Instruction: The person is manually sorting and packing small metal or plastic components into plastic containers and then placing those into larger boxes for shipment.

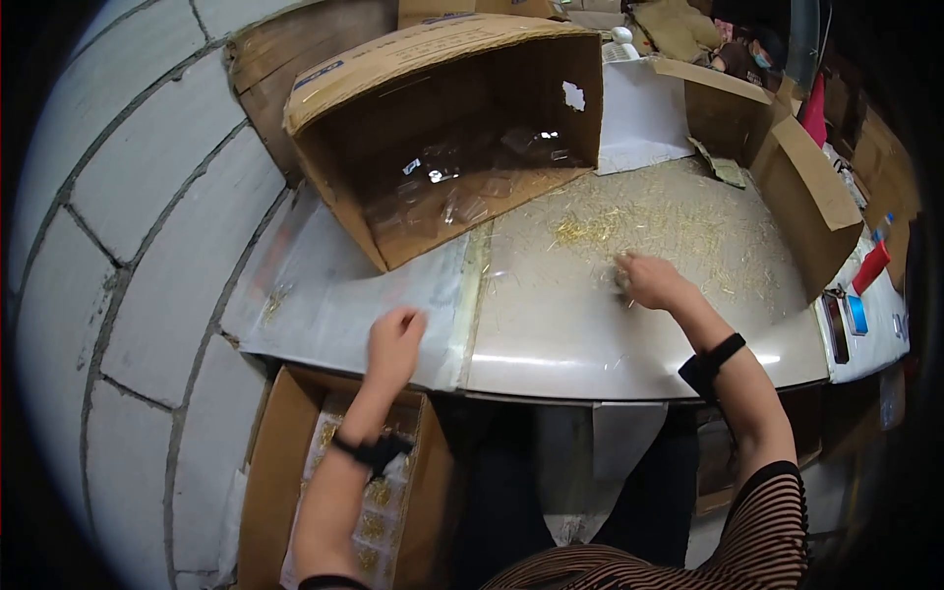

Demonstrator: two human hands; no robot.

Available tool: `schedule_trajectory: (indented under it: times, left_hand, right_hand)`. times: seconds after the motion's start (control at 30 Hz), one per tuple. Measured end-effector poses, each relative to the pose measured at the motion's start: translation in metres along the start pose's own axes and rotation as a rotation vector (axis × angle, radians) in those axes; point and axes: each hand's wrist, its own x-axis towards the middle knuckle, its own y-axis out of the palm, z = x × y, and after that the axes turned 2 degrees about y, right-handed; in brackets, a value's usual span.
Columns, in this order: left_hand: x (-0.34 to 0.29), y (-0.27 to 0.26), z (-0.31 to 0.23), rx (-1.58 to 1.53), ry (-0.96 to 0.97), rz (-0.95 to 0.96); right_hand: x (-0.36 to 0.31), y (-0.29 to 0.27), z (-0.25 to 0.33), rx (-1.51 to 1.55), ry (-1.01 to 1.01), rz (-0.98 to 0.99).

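A loose spread of thin gold-coloured metal pins (590, 230) lies on the grey tabletop (551, 344), densest toward the far middle. At the near edge of this spread, my right hand (651, 281) is closed, fingertips pinched together just above the surface; whatever they hold is too small to make out. My left hand (395, 342) is curled closed above the table's left part, slightly blurred, and its fingers hide anything inside. Beyond it, a cardboard box (339, 162) lies on its side, its open front facing me, with several clear plastic cases (462, 202) inside.
Below the table's left edge stands an open carton (261, 472) holding clear cases of gold pins (374, 526). Upright cardboard flaps (806, 197) border the right side. A red object (871, 267) and a blue one (857, 315) lie beyond them. A block wall (138, 324) rises at left.
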Motion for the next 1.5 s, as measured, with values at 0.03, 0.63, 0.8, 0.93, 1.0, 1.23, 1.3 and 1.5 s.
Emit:
schedule_trajectory:
  times: [0.03, 0.63, 0.8, 0.93, 1.0, 1.23, 1.3, 1.5]
  left_hand:
    - [0.037, 0.027, -0.008, 0.106, -0.056, -0.008]
    - [0.019, 0.093, -0.052, -0.714, -0.284, -0.09]
    - [-0.094, 0.081, -0.051, -0.973, -0.44, -0.099]
    - [-0.166, 0.078, -0.019, -1.11, -0.597, 0.11]
    - [-0.191, 0.08, 0.004, -1.124, -0.658, 0.161]
    - [-0.216, 0.109, 0.038, -1.202, -0.736, 0.288]
    - [-0.217, 0.125, 0.043, -1.22, -0.724, 0.345]
    - [-0.228, 0.164, 0.049, -1.224, -0.825, 0.582]
  right_hand:
    - [0.008, 0.002, -0.013, -0.101, 0.002, 0.131]
    - [0.022, 0.012, -0.016, 0.17, -0.085, -0.061]
    - [0.067, 0.014, 0.021, -0.126, -0.183, 0.154]
    - [0.061, 0.011, 0.01, -0.069, -0.029, 0.147]
    - [0.067, 0.026, 0.007, 0.049, -0.189, 0.025]
    - [0.053, 0.026, -0.025, 0.012, -0.092, 0.013]
    - [0.046, 0.022, -0.037, -0.006, 0.035, 0.04]
    - [0.019, 0.026, -0.043, 0.094, 0.124, -0.023]
